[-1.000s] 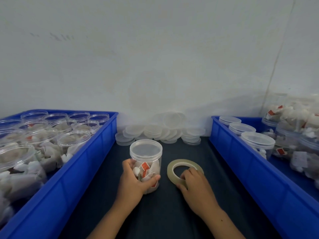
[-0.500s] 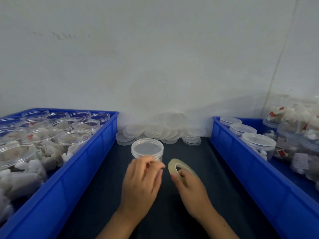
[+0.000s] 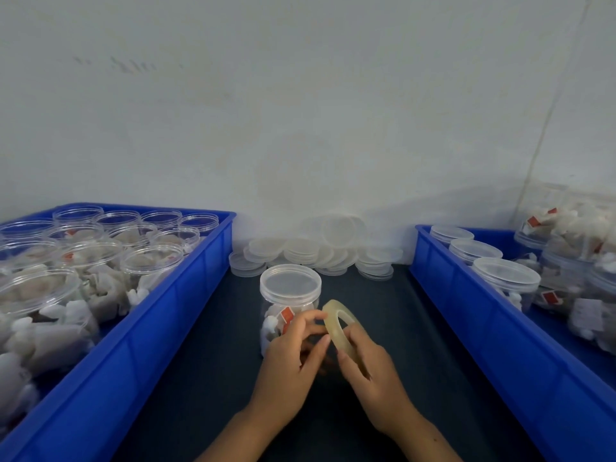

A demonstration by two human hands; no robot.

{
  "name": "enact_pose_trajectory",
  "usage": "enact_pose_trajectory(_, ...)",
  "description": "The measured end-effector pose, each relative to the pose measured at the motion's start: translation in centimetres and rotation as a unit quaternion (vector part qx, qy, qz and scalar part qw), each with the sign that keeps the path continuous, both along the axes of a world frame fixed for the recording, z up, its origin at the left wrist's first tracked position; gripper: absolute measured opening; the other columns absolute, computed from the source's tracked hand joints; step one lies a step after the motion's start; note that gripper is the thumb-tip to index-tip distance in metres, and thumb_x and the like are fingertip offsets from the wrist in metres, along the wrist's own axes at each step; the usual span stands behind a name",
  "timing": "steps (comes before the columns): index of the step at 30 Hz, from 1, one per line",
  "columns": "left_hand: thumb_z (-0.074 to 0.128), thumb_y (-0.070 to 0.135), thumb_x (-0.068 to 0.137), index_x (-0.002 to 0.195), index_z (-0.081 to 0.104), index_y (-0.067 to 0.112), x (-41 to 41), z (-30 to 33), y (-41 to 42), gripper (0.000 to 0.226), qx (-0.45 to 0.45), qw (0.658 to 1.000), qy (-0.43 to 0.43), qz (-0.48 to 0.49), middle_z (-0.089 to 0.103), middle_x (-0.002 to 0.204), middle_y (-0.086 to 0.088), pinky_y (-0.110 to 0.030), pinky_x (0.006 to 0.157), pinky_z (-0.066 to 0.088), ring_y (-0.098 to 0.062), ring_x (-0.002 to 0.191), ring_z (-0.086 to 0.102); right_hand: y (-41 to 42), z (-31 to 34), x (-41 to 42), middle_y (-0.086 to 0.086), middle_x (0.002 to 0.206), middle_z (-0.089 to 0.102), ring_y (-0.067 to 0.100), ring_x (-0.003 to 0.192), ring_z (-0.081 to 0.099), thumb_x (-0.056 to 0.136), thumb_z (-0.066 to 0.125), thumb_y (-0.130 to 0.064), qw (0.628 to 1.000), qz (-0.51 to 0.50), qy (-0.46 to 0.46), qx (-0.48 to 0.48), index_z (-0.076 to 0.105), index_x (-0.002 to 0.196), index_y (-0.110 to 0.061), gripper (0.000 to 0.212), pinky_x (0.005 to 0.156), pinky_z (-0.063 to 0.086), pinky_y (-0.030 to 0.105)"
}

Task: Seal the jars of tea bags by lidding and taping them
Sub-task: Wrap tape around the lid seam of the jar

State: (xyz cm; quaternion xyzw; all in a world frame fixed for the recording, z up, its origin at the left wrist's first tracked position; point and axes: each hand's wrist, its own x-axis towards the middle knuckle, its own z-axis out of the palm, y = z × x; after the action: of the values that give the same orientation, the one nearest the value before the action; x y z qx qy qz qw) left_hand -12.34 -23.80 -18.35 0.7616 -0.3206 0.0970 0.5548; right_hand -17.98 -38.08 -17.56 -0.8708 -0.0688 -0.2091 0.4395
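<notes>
The right hand (image 3: 373, 371) is holding the roll of clear tape (image 3: 343, 328) up on edge, fingers curled round its lower rim, while the left hand (image 3: 293, 358) is pinching at the roll's near edge with thumb and fingertips, probably picking for the loose end. So the taping step is just getting going. The jar of tea bags (image 3: 288, 305) is standing directly beyond the left hand, its lid (image 3: 290, 282) already sitting on top, and I can't see any tape on it yet. Next, by my reckoning, that end needs peeling free and pressing onto the seam under the lid, with one hand steadying the jar; clear tape ends are hard to find, so a fumble is likely here.

Both hands are working over a dark table surface (image 3: 206, 378). Past the jar, a heap of spare lids (image 3: 316, 251) is lying against the pale wall (image 3: 300, 111). Out beyond the left hand a blue crate (image 3: 140, 345) is holding open jars; beyond the right hand another blue crate (image 3: 493, 341) is holding lidded ones.
</notes>
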Motion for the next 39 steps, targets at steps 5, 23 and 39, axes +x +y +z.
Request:
enact_pose_trajectory(5, 0.061, 0.022, 0.094, 0.113, 0.055, 0.034, -0.2, -0.1, 0.0, 0.023, 0.025, 0.999, -0.024, 0.031, 0.071, 0.099, 0.016, -0.053, 0.094, 0.049, -0.002, 0.087, 0.069, 0.0, -0.1, 0.0, 0.010, 0.082, 0.058, 0.030, 0.069, 0.053, 0.088, 0.047, -0.033, 1.000, 0.009, 0.006, -0.012, 0.054, 0.090, -0.011, 0.023, 0.063, 0.045, 0.049)
enact_pose_trajectory(23, 0.063, 0.014, 0.092, 0.091, 0.058, 0.023, -0.5, 0.6, -0.2, 0.010, -0.029, 0.998, 0.015, 0.057, 0.073, 0.081, 0.018, -0.030, 0.076, 0.054, -0.004, 0.059, 0.069, -0.3, -1.2, 0.4, -0.002, 0.081, 0.054, 0.019, 0.069, 0.051, 0.086, 0.045, -0.036, 0.995, 0.009, -0.019, -0.098, 0.052, 0.094, -0.022, 0.017, 0.058, 0.044, 0.035)
enact_pose_trajectory(39, 0.059, 0.016, 0.094, 0.085, 0.053, 0.028, -0.4, 0.6, 0.3, 0.016, 0.042, 0.993, -0.059, 0.092, 0.067, 0.073, 0.009, -0.042, 0.086, 0.052, -0.003, 0.070, 0.064, 0.5, -1.5, 0.0, 0.002, 0.074, 0.055, 0.021, 0.067, 0.051, 0.085, 0.045, -0.032, 0.993, -0.010, -0.028, -0.116, 0.050, 0.092, -0.022, 0.013, 0.056, 0.041, 0.033)
